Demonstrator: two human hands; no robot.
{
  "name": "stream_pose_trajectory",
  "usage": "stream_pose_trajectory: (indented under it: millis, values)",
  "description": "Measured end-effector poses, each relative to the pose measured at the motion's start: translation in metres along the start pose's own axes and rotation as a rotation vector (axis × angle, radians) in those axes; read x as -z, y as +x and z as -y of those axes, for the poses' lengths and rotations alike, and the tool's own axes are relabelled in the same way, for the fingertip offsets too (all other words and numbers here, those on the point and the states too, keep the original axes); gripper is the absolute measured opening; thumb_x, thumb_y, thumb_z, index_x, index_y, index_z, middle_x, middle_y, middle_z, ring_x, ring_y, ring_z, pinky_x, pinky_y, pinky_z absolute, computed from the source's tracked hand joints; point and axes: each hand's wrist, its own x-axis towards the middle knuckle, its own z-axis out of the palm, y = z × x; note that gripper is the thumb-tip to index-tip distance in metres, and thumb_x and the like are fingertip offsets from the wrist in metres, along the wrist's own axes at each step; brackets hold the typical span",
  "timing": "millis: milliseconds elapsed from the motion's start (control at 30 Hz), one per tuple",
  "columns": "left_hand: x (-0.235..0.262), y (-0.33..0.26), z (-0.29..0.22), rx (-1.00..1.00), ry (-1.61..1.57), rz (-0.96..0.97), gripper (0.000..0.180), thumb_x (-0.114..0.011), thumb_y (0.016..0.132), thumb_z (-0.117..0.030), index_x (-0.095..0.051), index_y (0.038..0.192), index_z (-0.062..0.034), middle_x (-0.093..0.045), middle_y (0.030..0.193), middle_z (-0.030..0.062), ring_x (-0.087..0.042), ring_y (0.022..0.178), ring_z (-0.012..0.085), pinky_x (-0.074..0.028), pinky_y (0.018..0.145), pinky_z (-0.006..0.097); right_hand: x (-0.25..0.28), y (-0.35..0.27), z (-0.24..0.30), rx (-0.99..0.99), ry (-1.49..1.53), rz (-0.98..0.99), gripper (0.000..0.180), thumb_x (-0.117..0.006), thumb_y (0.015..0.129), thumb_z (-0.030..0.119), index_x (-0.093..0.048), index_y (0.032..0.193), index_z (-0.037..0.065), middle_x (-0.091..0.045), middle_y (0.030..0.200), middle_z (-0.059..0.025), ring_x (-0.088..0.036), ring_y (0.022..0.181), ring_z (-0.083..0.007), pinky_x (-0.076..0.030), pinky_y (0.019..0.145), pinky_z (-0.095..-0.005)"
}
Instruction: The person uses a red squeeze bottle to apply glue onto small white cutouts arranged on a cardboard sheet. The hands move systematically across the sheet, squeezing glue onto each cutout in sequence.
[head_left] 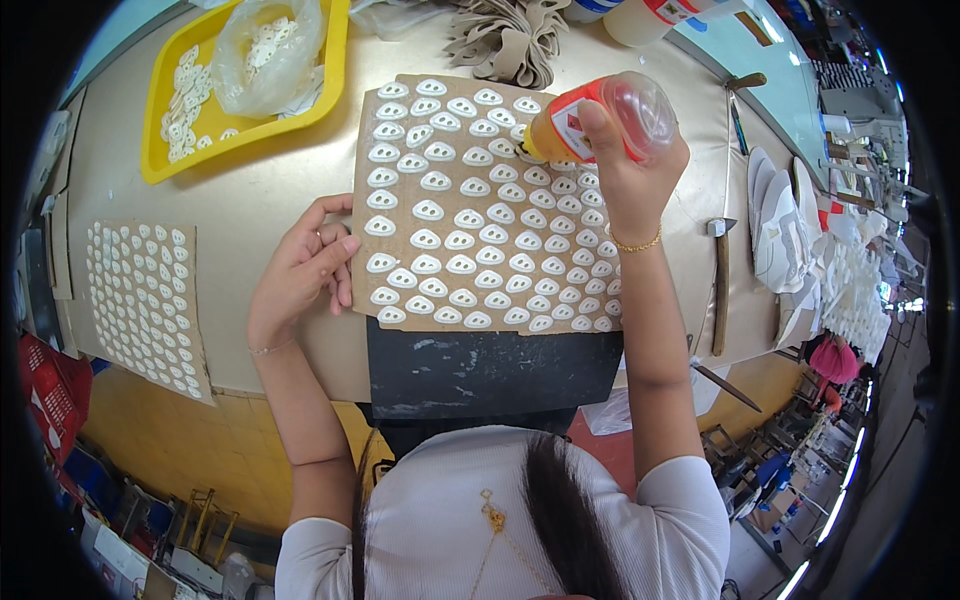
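- The right hand (628, 175) is wrapped around a clear squeeze bottle (600, 118) of orange glue, tipped over with its nozzle down at the upper right rows of a brown cardboard sheet (400, 200)
- The left hand (305, 265) grips nothing; its fingers lie flat on the sheet's left edge, pinning it to the table (260, 190)
- The sheet carries close rows of small white oval pieces (450, 240), each with two holes
- To do this well, I judge the squeeze should stay light and even, the nozzle just over each piece, the left hand firm so the sheet cannot slide
- Further out: a second filled sheet (145, 300) to the left, a yellow tray (160, 150) with a bag of pieces, a hammer (720, 280) to the right, tan cut-outs (510, 40) above
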Motion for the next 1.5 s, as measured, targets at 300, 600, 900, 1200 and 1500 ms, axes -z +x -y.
stream_pose_trajectory:
  millis: [300,600,900,1200,1500]
  values:
    - [0.001,0.001,0.001,-0.01,-0.006,0.013,0.035,-0.05,0.092,-0.01,-0.039,0.123,0.0006,-0.046,0.068,0.0003,-0.051,0.044,0.0069,-0.04,0.036,0.018,-0.007,-0.009,0.009,0.025,0.026,0.018,0.037,-0.083,0.067,0.028,-0.066,0.085,0.001,-0.067,0.075,-0.0053,-0.065,0.065,-0.0123,-0.05,0.059,-0.0237]
    - [0.001,0.001,0.001,-0.004,-0.011,0.012,0.035,-0.051,0.092,-0.01,-0.039,0.123,0.0009,-0.046,0.068,0.0,-0.051,0.044,0.0067,-0.04,0.035,0.018,-0.018,0.002,0.01,0.133,-0.044,0.023,0.038,-0.082,0.066,0.031,-0.065,0.086,0.003,-0.068,0.076,-0.0053,-0.066,0.067,-0.014,-0.051,0.06,-0.0238]
    - [0.0,0.001,0.0,-0.002,-0.01,0.004,0.034,-0.05,0.092,-0.009,-0.039,0.123,0.0005,-0.046,0.068,0.0005,-0.051,0.044,0.0073,-0.04,0.035,0.018,0.029,-0.001,0.0,0.076,0.332,-0.156,0.036,-0.068,0.082,0.027,-0.058,0.103,0.0,-0.065,0.085,-0.0044,-0.065,0.075,-0.0164,-0.052,0.065,-0.0265]
    - [0.0,0.001,0.0,0.008,0.014,-0.008,0.036,-0.05,0.091,-0.01,-0.039,0.124,0.0,-0.047,0.07,0.0017,-0.051,0.044,0.008,-0.04,0.035,0.019,0.056,-0.03,-0.006,-0.235,0.404,-0.376,0.048,-0.065,0.083,0.044,-0.053,0.106,0.004,-0.061,0.098,-0.0047,-0.061,0.088,-0.0176,-0.051,0.078,-0.0293]
    - [0.0,0.001,0.001,0.002,0.011,-0.02,0.038,-0.051,0.091,-0.01,-0.039,0.125,0.0,-0.047,0.069,0.0009,-0.051,0.042,0.0072,-0.039,0.034,0.018,0.035,-0.049,-0.008,-0.119,0.2,-0.173,0.043,-0.072,0.079,0.036,-0.056,0.1,0.002,-0.06,0.093,-0.0045,-0.056,0.083,-0.0109,-0.047,0.076,-0.0251]
